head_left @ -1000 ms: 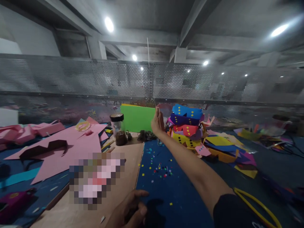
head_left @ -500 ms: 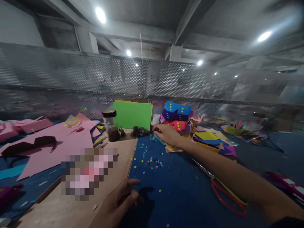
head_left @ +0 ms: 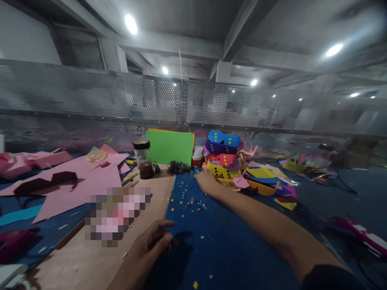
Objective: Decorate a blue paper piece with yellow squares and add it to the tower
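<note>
My left hand (head_left: 155, 241) hovers low at the edge of the brown board (head_left: 157, 189), fingers loosely apart and holding nothing. My right hand (head_left: 207, 182) reaches forward over the blue table (head_left: 232, 237), beside a stack of colourful paper eye masks (head_left: 223, 159). Its fingertips are turned away and hidden, so I cannot make out whether they hold anything. Just left of that hand lies a small tangle of pale blue and clear bits (head_left: 193, 174). Small coloured paper squares (head_left: 193, 203) are scattered between my hands. My right forearm covers most of the scissors.
Behind stand a dark-lidded jar (head_left: 142, 159), a green sheet (head_left: 171, 147), dark string (head_left: 179, 166) and cups (head_left: 197, 155). Pink paper (head_left: 90, 173) spreads left. A blurred-out item (head_left: 117, 215) lies on the board. A magenta tool (head_left: 359, 233) with a cord is at right.
My right hand has drawn slightly nearer and lower, and its forearm now covers the scissors. More masks show at the bottom of the stack. My left hand has barely moved.
</note>
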A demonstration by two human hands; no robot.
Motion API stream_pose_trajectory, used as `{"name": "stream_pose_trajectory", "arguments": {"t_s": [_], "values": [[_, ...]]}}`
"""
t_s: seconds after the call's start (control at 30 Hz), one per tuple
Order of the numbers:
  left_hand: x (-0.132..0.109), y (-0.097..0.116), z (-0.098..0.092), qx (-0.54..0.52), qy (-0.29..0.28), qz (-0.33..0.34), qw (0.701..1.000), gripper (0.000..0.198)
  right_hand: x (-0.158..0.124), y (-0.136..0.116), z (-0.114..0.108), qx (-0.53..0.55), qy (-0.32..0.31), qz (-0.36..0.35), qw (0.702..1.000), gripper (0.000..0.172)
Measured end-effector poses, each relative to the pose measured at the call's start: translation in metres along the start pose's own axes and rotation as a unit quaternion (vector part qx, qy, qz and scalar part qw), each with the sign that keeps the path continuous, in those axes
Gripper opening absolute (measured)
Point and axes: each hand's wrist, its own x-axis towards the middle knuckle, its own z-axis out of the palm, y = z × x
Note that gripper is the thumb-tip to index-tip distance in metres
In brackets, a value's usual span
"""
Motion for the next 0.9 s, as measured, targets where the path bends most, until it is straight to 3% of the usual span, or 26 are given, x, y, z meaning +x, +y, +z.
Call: {"name": "stream_pose_trajectory", "arguments": {"t_s": [0.2,0.37,0.7,0.9], "values": [[0.0,-0.004,-0.001,0.006,-0.014,-0.005,1.0,0.033,0.014,-0.004,0.004,-0.039,-0.037,0.025,0.998,0.033],[0.001,-0.011,-0.001,-0.002,-0.025,0.004,1.0,0.036,0.012,-0.005,-0.001,-0.027,-0.024,0.041,0.999,0.033],[-0.001,-0.01,-0.002,0.013,-0.03,-0.005,0.999,0.035,0.022,0.009,-0.034,0.096,0.093,0.049,0.99,0.022],[-0.002,-0.011,0.0,0.006,-0.028,-0.008,1.0,0.035,0.047,0.009,-0.045,0.17,0.165,0.079,0.968,0.031]]}}
